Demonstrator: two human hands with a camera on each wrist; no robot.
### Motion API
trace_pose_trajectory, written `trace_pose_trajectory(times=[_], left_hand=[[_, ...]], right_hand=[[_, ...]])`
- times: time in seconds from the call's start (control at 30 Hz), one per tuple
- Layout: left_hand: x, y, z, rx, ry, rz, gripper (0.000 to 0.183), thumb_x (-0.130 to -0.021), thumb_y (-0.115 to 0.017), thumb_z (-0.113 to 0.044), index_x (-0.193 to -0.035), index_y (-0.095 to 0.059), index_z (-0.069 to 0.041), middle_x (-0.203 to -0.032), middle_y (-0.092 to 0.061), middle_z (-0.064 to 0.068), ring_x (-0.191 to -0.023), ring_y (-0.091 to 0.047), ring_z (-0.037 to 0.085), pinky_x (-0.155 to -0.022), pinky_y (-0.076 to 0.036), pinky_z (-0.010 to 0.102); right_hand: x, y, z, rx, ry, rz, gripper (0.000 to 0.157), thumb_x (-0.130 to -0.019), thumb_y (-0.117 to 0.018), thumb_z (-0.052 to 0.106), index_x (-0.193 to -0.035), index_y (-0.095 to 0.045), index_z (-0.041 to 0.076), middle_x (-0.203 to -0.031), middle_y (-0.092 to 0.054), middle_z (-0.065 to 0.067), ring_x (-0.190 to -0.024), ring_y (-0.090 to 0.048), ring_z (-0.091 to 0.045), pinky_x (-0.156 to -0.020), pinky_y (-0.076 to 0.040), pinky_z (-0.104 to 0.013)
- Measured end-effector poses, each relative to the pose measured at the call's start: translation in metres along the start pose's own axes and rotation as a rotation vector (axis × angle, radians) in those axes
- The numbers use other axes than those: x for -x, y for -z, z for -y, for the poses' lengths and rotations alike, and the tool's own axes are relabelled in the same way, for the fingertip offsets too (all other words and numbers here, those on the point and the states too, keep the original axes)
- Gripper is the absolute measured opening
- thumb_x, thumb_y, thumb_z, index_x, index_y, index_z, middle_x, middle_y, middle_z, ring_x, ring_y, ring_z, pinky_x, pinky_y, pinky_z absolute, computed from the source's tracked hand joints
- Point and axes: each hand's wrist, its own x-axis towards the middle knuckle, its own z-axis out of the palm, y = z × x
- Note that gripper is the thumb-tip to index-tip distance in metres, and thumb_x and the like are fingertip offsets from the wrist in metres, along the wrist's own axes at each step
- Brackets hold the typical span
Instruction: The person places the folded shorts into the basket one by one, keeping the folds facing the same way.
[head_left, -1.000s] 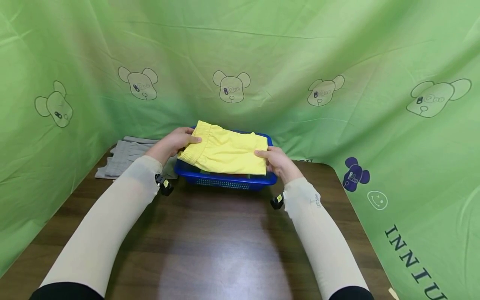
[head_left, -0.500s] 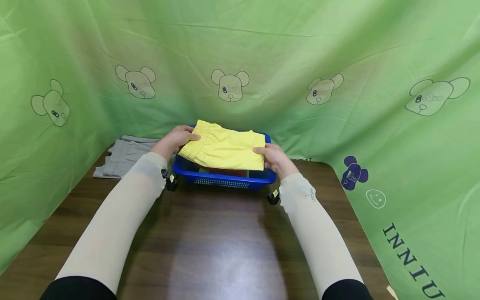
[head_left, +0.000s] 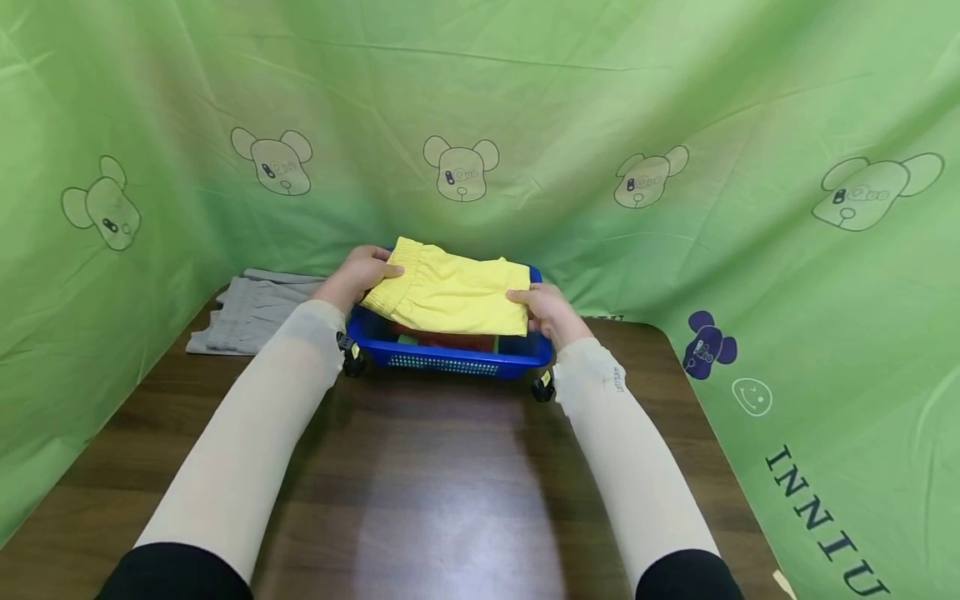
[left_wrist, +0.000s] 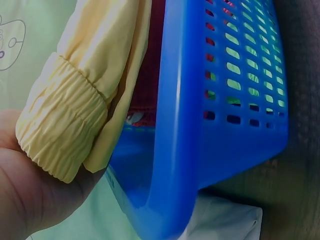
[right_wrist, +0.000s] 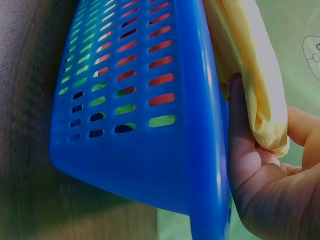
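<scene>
Folded yellow shorts (head_left: 457, 292) with a gathered elastic waistband (left_wrist: 62, 117) are held flat over a blue plastic basket (head_left: 442, 360). My left hand (head_left: 365, 271) grips the waistband end, thumb on top. At the other end my right hand (head_left: 551, 310) pinches the folded edge between thumb and fingers. Beneath the shorts, red cloth (head_left: 457, 341) and a bit of green cloth show inside the basket. In the right wrist view the shorts (right_wrist: 255, 65) hang just inside the basket's rim (right_wrist: 200, 100).
Folded grey clothing (head_left: 251, 312) lies on the wooden table (head_left: 450, 483) to the left of the basket. A green printed curtain (head_left: 465, 100) closes off the back and both sides, close behind the basket.
Both hands have shifted slightly away from me with the shorts, baring more of the basket's front and the red cloth inside. My left forearm has swung a little to the right.
</scene>
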Motion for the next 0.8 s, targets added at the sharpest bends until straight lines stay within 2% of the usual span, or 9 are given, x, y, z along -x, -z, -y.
trace_pose_trajectory(times=[0.27,0.5,0.7,0.8], left_hand=[[0.0,-0.008,-0.002,-0.033,-0.007,-0.034,0.051,-0.1,-0.067,-0.016,-0.144,-0.049,0.002,-0.133,-0.052,0.019,-0.079,-0.061,0.015,-0.066,-0.054,0.025],[-0.003,-0.014,-0.004,-0.158,-0.009,-0.08,0.048,-0.099,-0.068,-0.017,-0.141,-0.051,0.003,-0.139,-0.05,0.022,-0.1,-0.055,0.025,-0.081,-0.051,0.033],[-0.003,-0.019,-0.003,-0.221,-0.007,-0.106,0.047,-0.099,-0.068,-0.018,-0.139,-0.052,0.003,-0.137,-0.052,0.022,-0.11,-0.054,0.03,-0.093,-0.05,0.042],[-0.003,-0.022,-0.002,-0.254,-0.014,-0.123,0.047,-0.099,-0.068,-0.018,-0.138,-0.053,0.003,-0.137,-0.053,0.022,-0.113,-0.053,0.031,-0.097,-0.049,0.043]], right_hand=[[-0.004,-0.002,0.0,0.006,-0.029,-0.022,0.021,-0.102,-0.064,0.015,-0.118,-0.057,0.004,-0.083,-0.068,-0.002,-0.066,-0.07,-0.014,-0.06,-0.06,-0.029],[-0.004,-0.004,0.0,0.075,-0.02,-0.056,0.028,-0.101,-0.065,0.016,-0.125,-0.059,0.002,-0.083,-0.066,-0.002,-0.063,-0.068,-0.014,-0.057,-0.058,-0.028],[-0.003,-0.004,-0.002,0.156,-0.018,-0.075,0.026,-0.101,-0.065,0.02,-0.119,-0.06,0.003,-0.078,-0.065,-0.002,-0.057,-0.062,-0.013,-0.05,-0.05,-0.025],[-0.003,-0.005,-0.003,0.17,-0.013,-0.073,0.024,-0.102,-0.065,0.021,-0.117,-0.06,0.003,-0.078,-0.066,-0.003,-0.057,-0.062,-0.013,-0.049,-0.05,-0.025]])
